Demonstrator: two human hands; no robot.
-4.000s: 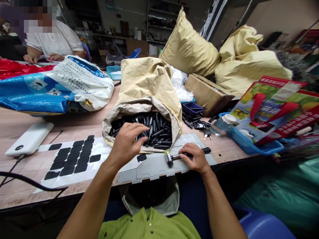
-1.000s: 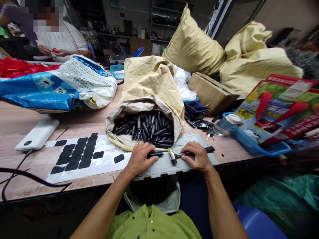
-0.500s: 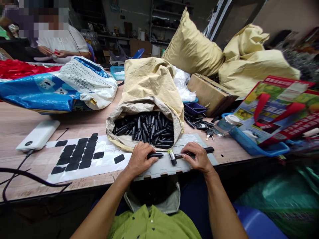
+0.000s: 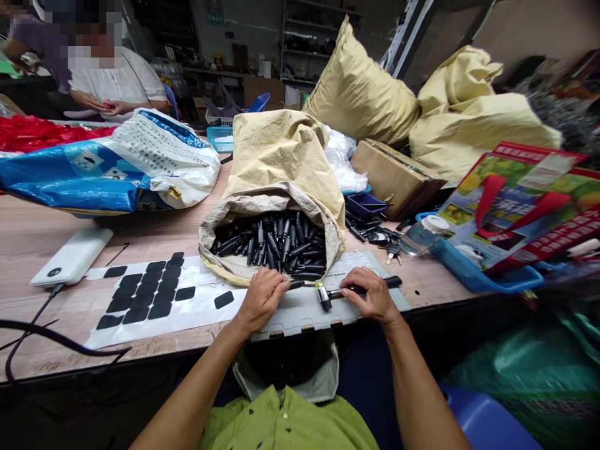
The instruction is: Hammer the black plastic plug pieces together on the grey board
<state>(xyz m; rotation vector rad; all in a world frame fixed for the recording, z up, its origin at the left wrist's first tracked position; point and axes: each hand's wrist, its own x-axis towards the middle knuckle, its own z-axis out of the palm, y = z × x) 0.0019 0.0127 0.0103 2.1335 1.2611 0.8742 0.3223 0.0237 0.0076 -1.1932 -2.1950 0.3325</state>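
Observation:
My left hand point(image 4: 263, 297) is closed round a black pen-like part point(image 4: 296, 284), whose end sticks out to the right past the fingers. My right hand point(image 4: 370, 294) grips the black handle of a small hammer point(image 4: 323, 296), its yellow-green and silver head pointing left. Both hands rest over a grey board point(image 4: 300, 312) at the table's front edge. Just behind them lies an open beige sack point(image 4: 285, 153), full of similar black parts point(image 4: 281, 240).
White sheet with black stickers point(image 4: 147, 290) and a white power bank point(image 4: 72, 256) on the left. Blue-white bag point(image 4: 117, 165) behind. At right are keys point(image 4: 394, 251), a jar point(image 4: 424, 234), a blue tray point(image 4: 473, 275) and a cardboard box point(image 4: 394, 175). A person point(image 4: 115, 81) sits back left.
My left hand has turned and its fingers have drawn in over the black part, so less of the part shows. My right hand and the hammer have hardly moved.

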